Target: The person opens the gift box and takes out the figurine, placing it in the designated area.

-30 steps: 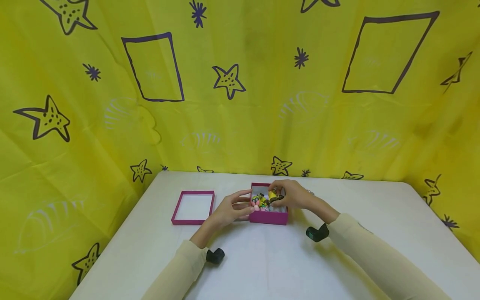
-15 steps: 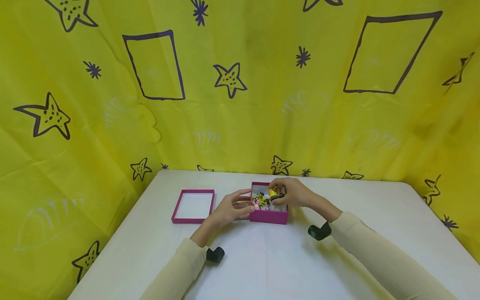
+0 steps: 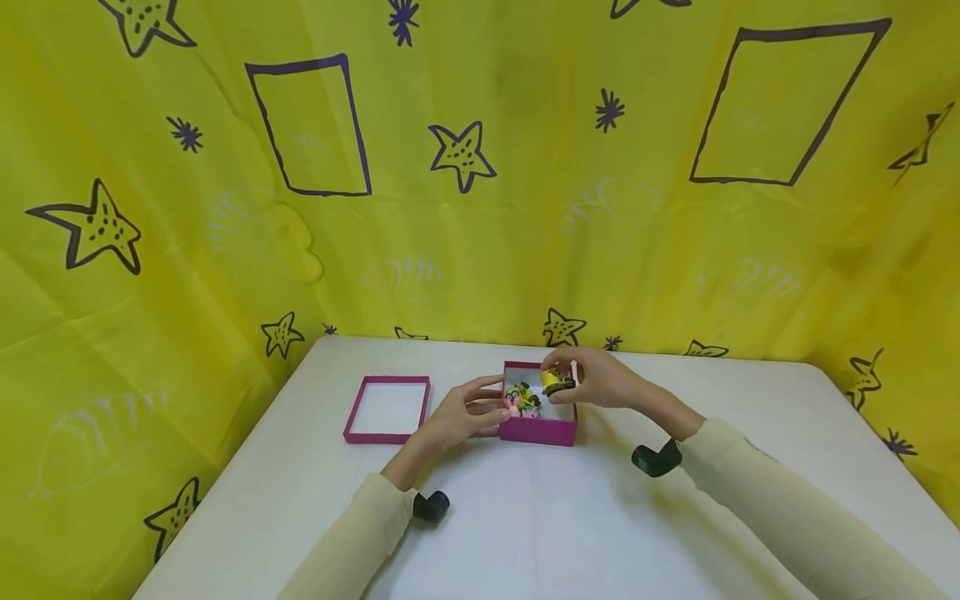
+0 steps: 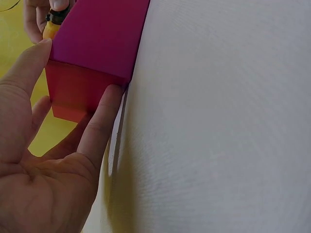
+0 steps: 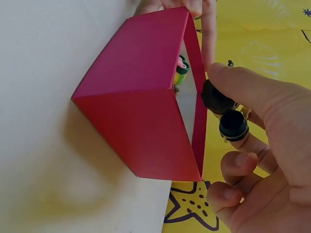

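A small magenta box (image 3: 538,431) stands on the table, its top uncovered. My left hand (image 3: 452,415) rests its spread, mostly straight fingers against the box's left side; the left wrist view shows the fingertips touching the red side wall (image 4: 77,92). Just above the box's right part, my right hand (image 3: 603,381) pinches a small yellow-and-black toy figure (image 3: 553,382) between thumb and fingers. Its round black parts (image 5: 233,125) face the right wrist camera, while the fingers hide much of the rest. Several little coloured toys (image 3: 521,400), yellow, green and pink, lie in the box's left part.
A shallow magenta-rimmed lid (image 3: 386,437) with a white inside lies to the left of the box. The white table (image 3: 525,517) ends at a yellow curtain (image 3: 465,225) printed with stars, standing behind and at both sides.
My right hand has lifted the yellow-and-black toy figure up from inside the box and slightly rightward. The left hand keeps its place at the box's side.
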`<state>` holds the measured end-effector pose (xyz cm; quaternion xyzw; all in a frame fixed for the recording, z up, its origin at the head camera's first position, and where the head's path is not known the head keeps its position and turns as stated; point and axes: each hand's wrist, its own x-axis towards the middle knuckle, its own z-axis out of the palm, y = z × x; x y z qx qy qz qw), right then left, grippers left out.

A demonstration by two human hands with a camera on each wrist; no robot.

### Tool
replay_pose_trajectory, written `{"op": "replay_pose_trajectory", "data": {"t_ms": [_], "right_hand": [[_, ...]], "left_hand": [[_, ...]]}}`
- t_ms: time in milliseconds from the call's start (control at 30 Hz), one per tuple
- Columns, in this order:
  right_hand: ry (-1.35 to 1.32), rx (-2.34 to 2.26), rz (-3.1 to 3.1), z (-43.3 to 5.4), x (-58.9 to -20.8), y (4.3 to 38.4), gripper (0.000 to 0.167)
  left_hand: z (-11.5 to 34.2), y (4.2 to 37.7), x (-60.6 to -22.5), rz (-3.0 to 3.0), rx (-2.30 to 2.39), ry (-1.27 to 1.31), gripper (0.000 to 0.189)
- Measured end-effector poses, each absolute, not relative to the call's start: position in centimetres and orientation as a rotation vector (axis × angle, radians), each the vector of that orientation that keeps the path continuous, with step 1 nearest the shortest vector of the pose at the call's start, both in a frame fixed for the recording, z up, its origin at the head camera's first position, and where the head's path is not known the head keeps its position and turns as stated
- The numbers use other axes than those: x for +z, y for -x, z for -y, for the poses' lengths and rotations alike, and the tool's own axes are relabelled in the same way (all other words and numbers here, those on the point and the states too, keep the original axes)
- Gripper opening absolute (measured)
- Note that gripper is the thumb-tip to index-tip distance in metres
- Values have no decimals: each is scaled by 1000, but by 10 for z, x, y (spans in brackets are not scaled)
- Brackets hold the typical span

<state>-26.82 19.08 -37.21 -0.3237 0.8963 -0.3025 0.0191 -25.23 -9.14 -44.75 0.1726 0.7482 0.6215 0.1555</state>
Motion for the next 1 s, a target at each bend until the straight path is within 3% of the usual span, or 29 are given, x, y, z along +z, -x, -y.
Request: {"op": "replay_pose_trajectory", "data": {"t_ms": [1000], "right_hand": [[973,-1011,-2798,-233,-360,232,41]], "left_hand": [[92,254,-451,-2114,1819,-552,68]]}}
